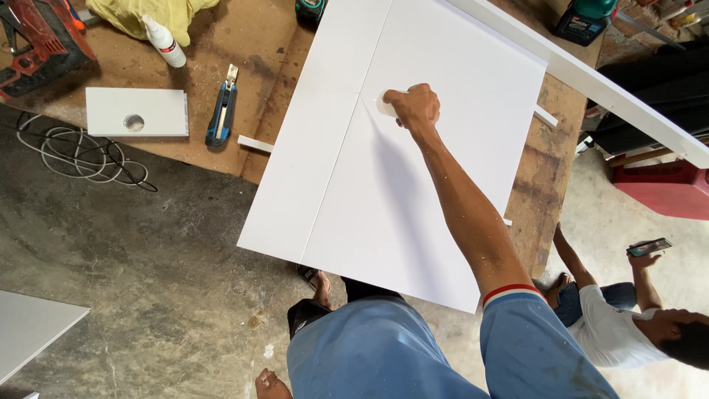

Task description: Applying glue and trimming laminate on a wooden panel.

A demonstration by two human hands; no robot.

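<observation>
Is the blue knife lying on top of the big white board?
No, the blue utility knife lies on the brown workbench, left of the white board.

Bare white panel (413,214) lies open around the right hand (416,107); a slanting white rail (591,81) crosses beyond.

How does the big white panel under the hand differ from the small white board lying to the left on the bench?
The big white panel overhangs the workbench edge; the small white board lies fully on it. The panel shows a seam line; the board has a round hole. The right hand presses a pale object on the panel; nothing touches the board. Both are flat, white, rectangular.
</observation>
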